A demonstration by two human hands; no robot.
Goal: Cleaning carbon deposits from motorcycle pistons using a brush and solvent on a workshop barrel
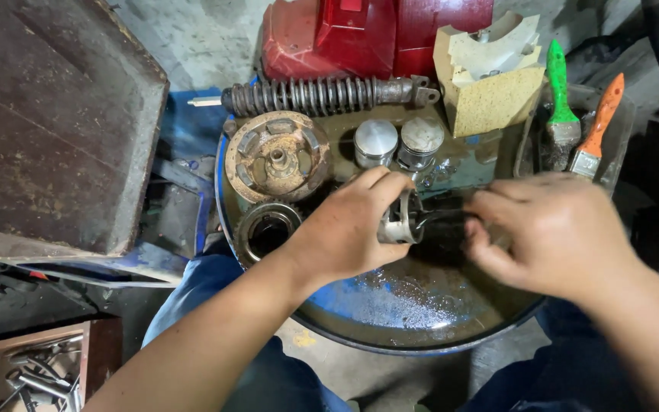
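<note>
view fr head cam, looking down on a round blue drum lid (390, 305) used as a bench top, oily and scuffed w/ bare metal patches.

hands: 2, both the person's own. left hand (345, 229) curled around a small grey metal part (400, 221), fingers wrapped over its top, thumb side hidden. right hand (558, 229) closed in a pinch on a dark greasy piece (444, 229) that meets the metal part; the joint sits between the two hands, just above the lid's centre. exact shape of the dark piece: cannot tell, blurred and black.

counts on lid:
- pistons (376, 141): 2, silver, upright, side by side, just behind the left hand.
- round rusty clutch disc (278, 156): 1, flat, left rear.
- gear ring (267, 226): 1, touching the disc's front edge, near left wrist.
- coil spring shock (322, 95): 1, lying across the rear rim.
- yellow foam block (490, 84): 1, right rear, top cut out.
- paint brushes: 2, in a clear tray at far right; green handle (557, 84), orange handle (602, 114), bristles down toward the person.

off lid: red plastic cover (368, 34) behind the shock. dark wooden box (55, 122) at left. small tray of metal bits (40, 374) lower left. blue trousers under the arms.

labels/signs: none legible.
</note>
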